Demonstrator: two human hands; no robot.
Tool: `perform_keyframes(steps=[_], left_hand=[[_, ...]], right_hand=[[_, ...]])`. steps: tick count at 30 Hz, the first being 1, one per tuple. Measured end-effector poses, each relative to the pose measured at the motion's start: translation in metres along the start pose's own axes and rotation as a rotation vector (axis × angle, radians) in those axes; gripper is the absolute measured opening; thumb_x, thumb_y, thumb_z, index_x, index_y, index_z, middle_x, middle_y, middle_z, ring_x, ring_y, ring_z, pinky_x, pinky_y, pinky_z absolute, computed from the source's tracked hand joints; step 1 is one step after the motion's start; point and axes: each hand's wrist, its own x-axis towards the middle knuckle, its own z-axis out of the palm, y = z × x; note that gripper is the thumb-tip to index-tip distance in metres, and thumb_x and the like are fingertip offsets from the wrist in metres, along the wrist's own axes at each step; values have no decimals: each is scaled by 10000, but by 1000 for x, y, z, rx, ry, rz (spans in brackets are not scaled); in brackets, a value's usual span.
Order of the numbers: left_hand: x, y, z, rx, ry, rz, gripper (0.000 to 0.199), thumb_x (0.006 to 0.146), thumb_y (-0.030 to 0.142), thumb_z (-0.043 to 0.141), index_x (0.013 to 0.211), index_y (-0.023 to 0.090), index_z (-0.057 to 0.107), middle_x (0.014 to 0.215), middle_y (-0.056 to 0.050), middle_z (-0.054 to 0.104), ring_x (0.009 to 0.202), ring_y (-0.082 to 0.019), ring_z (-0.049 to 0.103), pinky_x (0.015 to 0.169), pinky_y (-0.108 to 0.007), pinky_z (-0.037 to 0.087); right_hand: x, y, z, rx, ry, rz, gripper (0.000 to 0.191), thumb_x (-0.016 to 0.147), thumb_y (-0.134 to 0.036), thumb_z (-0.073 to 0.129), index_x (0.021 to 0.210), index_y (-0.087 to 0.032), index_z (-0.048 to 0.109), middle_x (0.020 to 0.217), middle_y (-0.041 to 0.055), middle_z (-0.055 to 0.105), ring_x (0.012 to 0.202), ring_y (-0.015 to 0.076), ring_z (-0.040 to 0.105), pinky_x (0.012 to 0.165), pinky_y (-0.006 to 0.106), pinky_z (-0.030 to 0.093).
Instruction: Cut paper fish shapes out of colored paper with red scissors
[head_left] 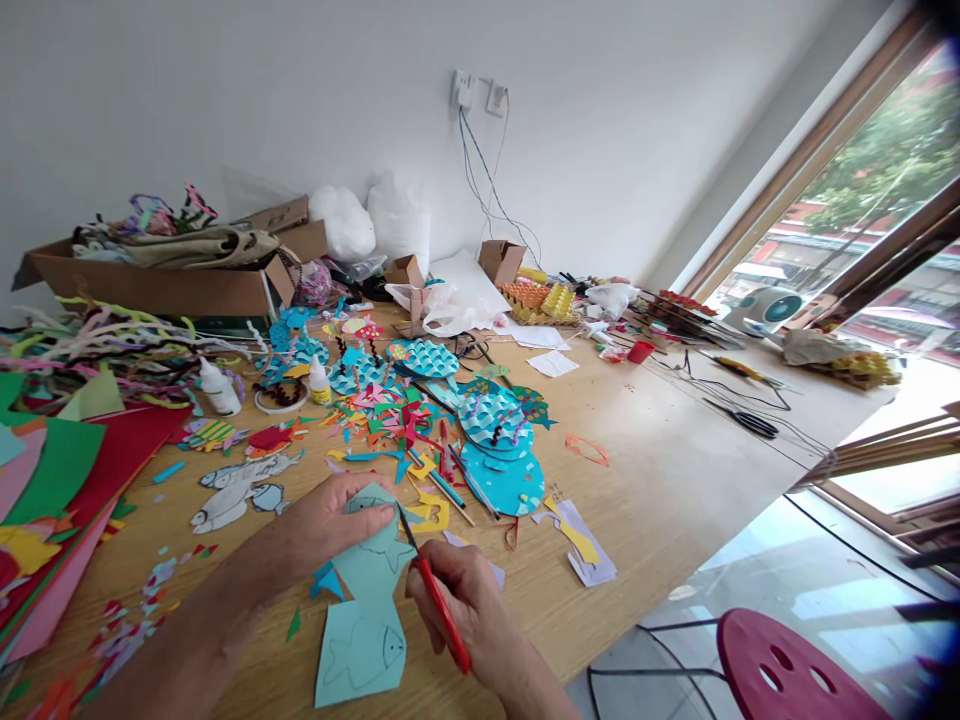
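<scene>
My left hand point(346, 512) pinches the upper part of a light teal paper point(367, 590), its thumb lying on top near the right edge. Fish outlines are drawn on the paper, one near the top and one on the lower part. My right hand point(461, 590) is closed around red-handled scissors point(442, 610). The dark blades point up and away, their tips at the paper's right edge beside my left thumb. Blue paper scraps point(327, 580) lie just left of the paper. Cut-out grey fish point(229, 505) rest farther left on the table.
Coloured paper sheets point(71, 480) are stacked at the left. Blue wavy paper pieces point(499, 420), glue bottles point(219, 388) and scraps cover the middle. A cardboard box point(157, 290) stands at the back left. Black scissors point(742, 418) lie at the right; a red stool point(787, 665) is below.
</scene>
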Motion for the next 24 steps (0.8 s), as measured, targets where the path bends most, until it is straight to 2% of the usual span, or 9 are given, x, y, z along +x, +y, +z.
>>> perform_keyframes(steps=[5, 12, 17, 24], left_hand=[[2, 0, 4, -51, 24, -17, 270, 728, 451, 640, 748, 190, 572, 566, 59, 501, 469, -87, 409, 446, -193, 343], [4, 4, 9, -72, 37, 7, 262, 711, 423, 665, 729, 176, 578, 600, 52, 519, 480, -80, 421, 453, -186, 364], [5, 1, 9, -90, 16, 32, 279, 705, 437, 668, 682, 180, 561, 555, 66, 481, 450, -77, 398, 435, -187, 341], [4, 0, 7, -64, 11, -18, 225, 759, 416, 622, 776, 193, 591, 580, 62, 505, 464, -84, 406, 442, -187, 344]], right_hand=[[1, -1, 1, 56, -29, 11, 399, 875, -494, 452, 623, -186, 443, 483, -54, 418, 423, 68, 344, 399, 177, 252], [0, -1, 3, 83, -19, 17, 358, 875, -428, 458, 607, -195, 415, 452, -66, 403, 396, 65, 338, 393, 174, 249], [1, -3, 3, 40, 20, 0, 391, 858, -449, 470, 569, -196, 394, 451, -63, 365, 419, 68, 326, 398, 176, 232], [2, -3, 1, 14, 15, 16, 374, 849, -423, 470, 562, -194, 403, 471, -55, 344, 449, 74, 284, 402, 181, 209]])
